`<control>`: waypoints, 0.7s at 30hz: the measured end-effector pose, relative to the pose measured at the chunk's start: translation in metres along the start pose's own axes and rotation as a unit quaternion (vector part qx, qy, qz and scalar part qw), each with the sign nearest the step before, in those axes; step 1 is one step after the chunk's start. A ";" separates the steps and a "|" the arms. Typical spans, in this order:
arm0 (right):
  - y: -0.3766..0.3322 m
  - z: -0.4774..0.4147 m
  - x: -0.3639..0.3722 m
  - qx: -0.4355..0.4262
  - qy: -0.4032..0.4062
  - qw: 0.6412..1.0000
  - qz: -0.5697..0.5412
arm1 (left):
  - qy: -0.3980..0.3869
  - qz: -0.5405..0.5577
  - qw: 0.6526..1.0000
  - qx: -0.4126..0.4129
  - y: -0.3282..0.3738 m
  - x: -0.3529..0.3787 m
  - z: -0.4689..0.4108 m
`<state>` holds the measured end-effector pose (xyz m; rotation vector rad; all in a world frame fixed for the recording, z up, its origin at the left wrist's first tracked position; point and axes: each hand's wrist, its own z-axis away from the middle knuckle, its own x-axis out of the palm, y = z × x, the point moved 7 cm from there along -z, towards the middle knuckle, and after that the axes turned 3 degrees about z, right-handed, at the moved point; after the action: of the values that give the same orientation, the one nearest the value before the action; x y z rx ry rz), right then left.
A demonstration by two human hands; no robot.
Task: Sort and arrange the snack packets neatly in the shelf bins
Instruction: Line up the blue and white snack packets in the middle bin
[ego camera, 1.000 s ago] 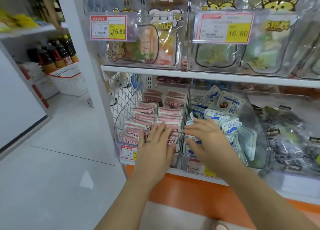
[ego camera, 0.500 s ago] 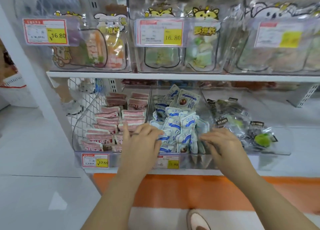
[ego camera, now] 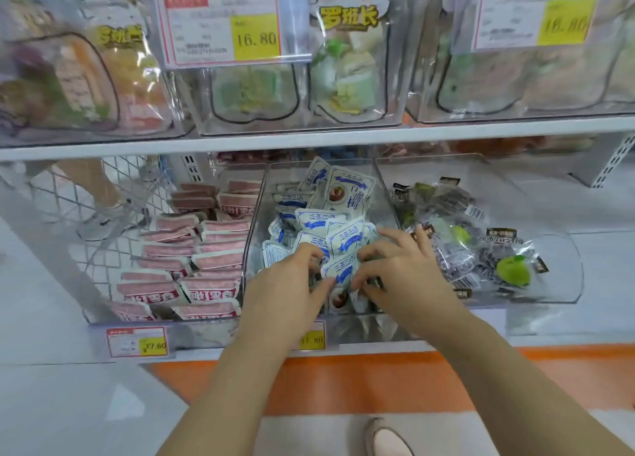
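Observation:
Three clear bins stand side by side on the lower shelf. The middle bin [ego camera: 256, 215] holds a loose heap of white-and-blue snack packets [ego camera: 347, 194]. My left hand [ego camera: 292, 290] and my right hand [ego camera: 402, 273] are both inside its front part, fingers curled round the same white-and-blue packet [ego camera: 338, 270] from either side. The left bin [ego camera: 161, 321] holds pink packets [ego camera: 213, 246] in two neat rows. Dark packets with green fruit [ego camera: 491, 256] lie jumbled in the right bin [ego camera: 570, 277].
The upper shelf board [ego camera: 309, 139] hangs close above the bins and carries large clear bins of bagged snacks with price tags [ego camera: 223, 29]. A wire side panel [ego camera: 103, 222] closes the left end. Orange base [ego camera: 378, 376] and my shoe [ego camera: 385, 438] lie below.
Both hands have left the pink bin's edge and moved right into the middle bin, closing together on one white-and-blue packet. The view has shifted right and closer.

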<state>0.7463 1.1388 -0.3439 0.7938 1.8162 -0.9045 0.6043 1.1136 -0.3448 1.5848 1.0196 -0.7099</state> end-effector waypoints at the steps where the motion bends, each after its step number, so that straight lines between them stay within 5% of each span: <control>1: 0.001 0.000 -0.002 -0.012 0.011 1.000 0.004 | -0.005 -0.005 1.000 0.002 0.003 0.003 -0.002; 7: 0.019 0.002 -0.041 0.004 0.135 0.987 -0.090 | 0.005 0.072 0.997 0.007 0.004 0.000 -0.012; 17: 0.033 0.010 -0.056 0.099 0.085 0.937 -0.324 | 0.028 0.211 0.977 -0.023 -0.009 -0.017 -0.009; 21: 0.035 0.013 -0.060 0.097 0.101 0.955 -0.261 | 0.011 0.208 0.978 -0.029 -0.007 -0.014 -0.007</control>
<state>0.8029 1.1378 -0.3007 0.5408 2.1912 -1.3997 0.5915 1.1173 -0.3341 1.6857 0.6830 -0.3715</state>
